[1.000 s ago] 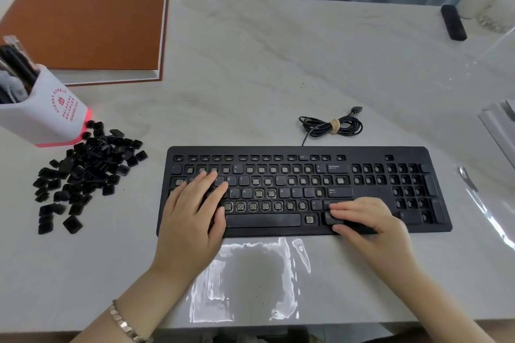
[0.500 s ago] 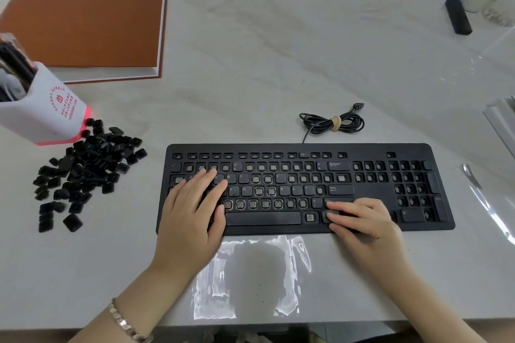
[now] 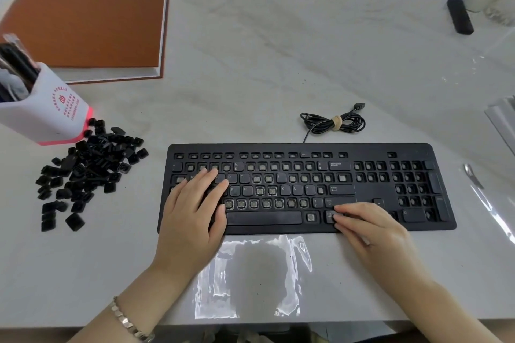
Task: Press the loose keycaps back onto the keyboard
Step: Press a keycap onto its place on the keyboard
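Both flat-fingered, left grip [image 3: 192, 214] rests on the keyboard [image 3: 370, 189] while right grip [image 3: 373, 228] presses a bottom-row keycap [image 3: 329, 217]; off-centre pressure could seat it crooked.

Silver link bracelet [image 3: 128, 323], bare forearms

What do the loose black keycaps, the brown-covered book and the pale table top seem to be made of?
Loose black keycaps: probably moulded plastic, matte, faint glints. Brown-covered book: perhaps leatherette or card, dull, even. Pale table top: marble or an imitation, grey veins, smooth.
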`<state>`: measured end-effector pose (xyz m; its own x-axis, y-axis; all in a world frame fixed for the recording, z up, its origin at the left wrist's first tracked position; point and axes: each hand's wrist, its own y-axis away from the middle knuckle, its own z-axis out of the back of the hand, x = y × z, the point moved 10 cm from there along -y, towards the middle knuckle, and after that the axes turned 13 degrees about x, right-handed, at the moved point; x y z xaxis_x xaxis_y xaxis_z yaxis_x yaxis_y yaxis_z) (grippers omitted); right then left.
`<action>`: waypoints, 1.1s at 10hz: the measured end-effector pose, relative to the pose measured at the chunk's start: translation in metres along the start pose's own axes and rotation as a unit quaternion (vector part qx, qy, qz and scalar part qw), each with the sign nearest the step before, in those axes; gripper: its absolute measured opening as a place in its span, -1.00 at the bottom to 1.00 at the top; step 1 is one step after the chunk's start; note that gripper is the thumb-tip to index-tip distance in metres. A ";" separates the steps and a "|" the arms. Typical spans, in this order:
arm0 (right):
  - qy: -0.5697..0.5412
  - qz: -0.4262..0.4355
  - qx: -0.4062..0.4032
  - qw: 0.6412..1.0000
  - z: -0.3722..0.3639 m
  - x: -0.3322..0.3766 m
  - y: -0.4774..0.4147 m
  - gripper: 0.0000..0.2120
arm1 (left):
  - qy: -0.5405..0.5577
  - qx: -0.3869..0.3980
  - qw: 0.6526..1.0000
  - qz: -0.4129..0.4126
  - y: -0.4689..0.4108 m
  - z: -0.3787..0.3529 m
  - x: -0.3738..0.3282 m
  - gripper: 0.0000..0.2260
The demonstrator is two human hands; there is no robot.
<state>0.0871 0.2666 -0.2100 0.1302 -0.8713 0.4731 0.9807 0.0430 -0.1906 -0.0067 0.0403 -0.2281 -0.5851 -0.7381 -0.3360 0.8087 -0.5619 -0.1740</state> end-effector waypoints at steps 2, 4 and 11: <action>-0.032 0.004 0.006 0.999 0.000 -0.004 0.000 -0.77 | 0.000 -0.005 1.000 -0.004 0.000 0.000 -0.001 -0.68; -0.097 -0.039 -0.004 0.995 -0.005 -0.017 0.006 -0.74 | 0.002 0.000 1.000 -0.001 -0.001 -0.001 0.000 -0.67; -0.134 -0.041 -0.035 0.990 -0.011 -0.027 0.010 -0.79 | -0.004 0.001 1.000 0.004 -0.001 0.000 -0.001 -0.67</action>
<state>0.0917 0.2857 -0.2342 0.0935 -0.7096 0.6983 0.9782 -0.0652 -0.1972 -0.0067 0.0413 -0.2277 -0.5794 -0.7453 -0.3298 0.8130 -0.5572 -0.1690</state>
